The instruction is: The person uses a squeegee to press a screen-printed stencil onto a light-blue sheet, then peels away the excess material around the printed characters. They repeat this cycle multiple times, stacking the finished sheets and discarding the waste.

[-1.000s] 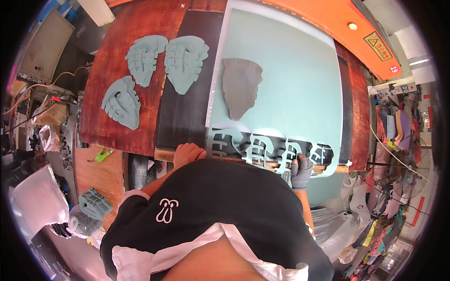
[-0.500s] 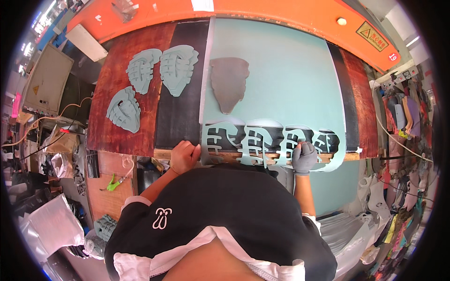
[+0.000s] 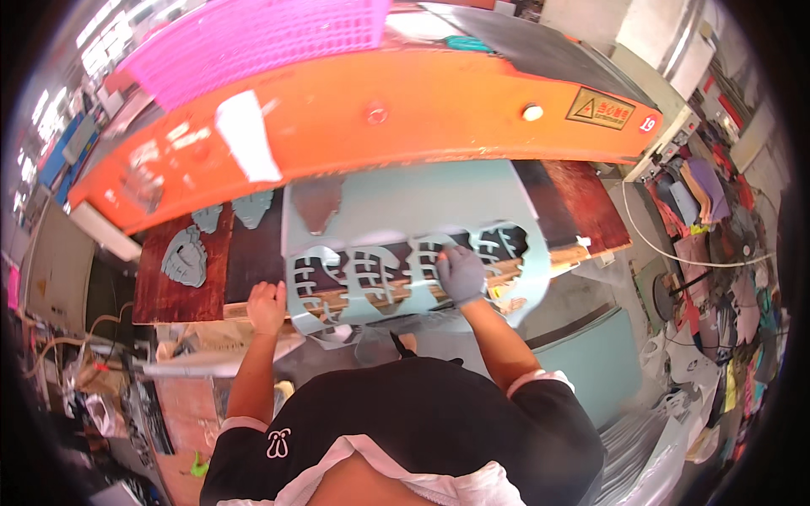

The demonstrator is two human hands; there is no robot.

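A pale green sheet (image 3: 413,190) lies on the work table, its near end cut into a row of ribbed, openwork gaps. This cut strip (image 3: 364,310) reaches over the wooden front edge and sags toward me. My right hand (image 3: 461,274), in a grey glove with a bare fingertip showing, is closed on the strip between two gaps toward its right end. My bare left hand (image 3: 267,305) is at the table's front edge, just left of the strip. Its fingers are curled; what they grip is hidden. A brown flat shape (image 3: 317,205) rests on the sheet's left part.
Pale green cut pieces (image 3: 184,255) lie on the reddish board at left. An orange machine beam (image 3: 337,110) spans the table's back, with a pink basket (image 3: 261,46) above it. Green sheets (image 3: 591,367) stand low at right, near hanging scraps (image 3: 704,194).
My view has tipped up, bringing the basket and more of the orange beam into sight. My arms are further extended, and the cut strip hangs further over the front edge.
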